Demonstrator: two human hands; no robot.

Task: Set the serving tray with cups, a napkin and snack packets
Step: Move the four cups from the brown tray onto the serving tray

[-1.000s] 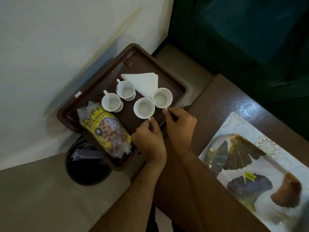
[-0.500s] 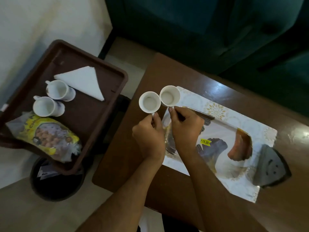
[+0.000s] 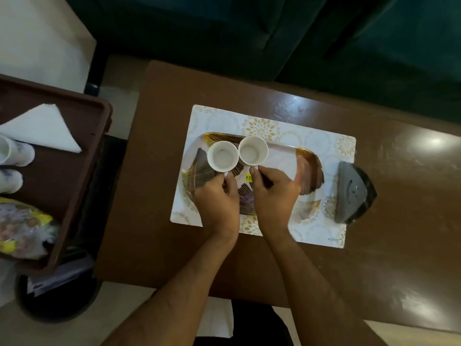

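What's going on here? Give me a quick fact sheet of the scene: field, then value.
left hand: pinches the handle of the left cup
right hand: pinches the handle of the right cup
cups: side by side over the patterned tray; whether set down cannot be told
patterned tray: on a placemat on the brown table
brown tray: holds napkin, two more cups, snack packet

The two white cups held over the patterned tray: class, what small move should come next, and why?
Probably lower both cups onto the serving tray and let go. The left hand pinches the handle of the left cup and the right hand the handle of the right cup, both directly over the tray's bare middle. Whether they already touch it cannot be told.
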